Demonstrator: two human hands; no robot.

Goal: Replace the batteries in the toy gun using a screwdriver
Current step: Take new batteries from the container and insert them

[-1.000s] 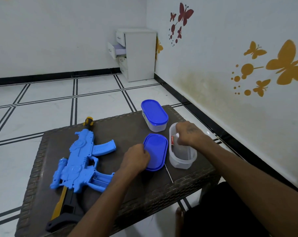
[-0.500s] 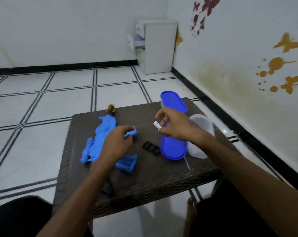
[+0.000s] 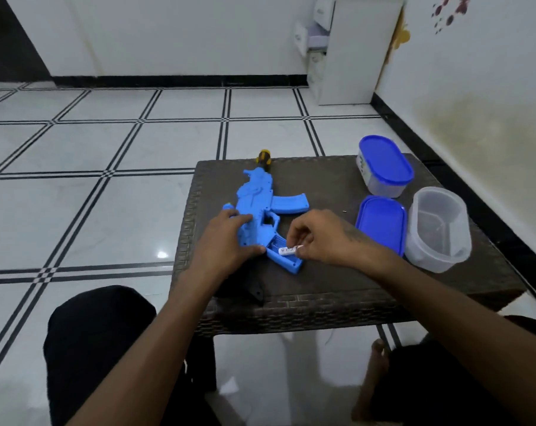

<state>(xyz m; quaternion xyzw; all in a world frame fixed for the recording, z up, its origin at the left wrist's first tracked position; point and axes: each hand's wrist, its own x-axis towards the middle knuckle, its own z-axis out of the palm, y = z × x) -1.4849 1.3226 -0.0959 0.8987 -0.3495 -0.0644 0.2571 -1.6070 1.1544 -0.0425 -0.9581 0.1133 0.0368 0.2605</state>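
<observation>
The blue toy gun [image 3: 257, 192] lies on the dark woven table [image 3: 322, 290], muzzle pointing away, with its grip compartment open. My left hand [image 3: 226, 241] presses on the gun's body just left of the grip. My right hand [image 3: 325, 238] pinches a small white battery [image 3: 286, 250] and holds it in the open compartment of the grip. The gun's yellow and black muzzle tip [image 3: 264, 156] shows at the far end. I see no screwdriver.
A closed tub with a blue lid [image 3: 383, 166] stands at the far right. An open clear tub [image 3: 439, 229] sits near the right edge, its blue lid [image 3: 380, 224] flat beside it. My knees flank the table. A white drawer cabinet [image 3: 346, 50] stands by the wall.
My right hand took the battery from the clear tub and brought it left to the gun's grip. My left hand left the blue lid and settled on the gun. The camera swung left.
</observation>
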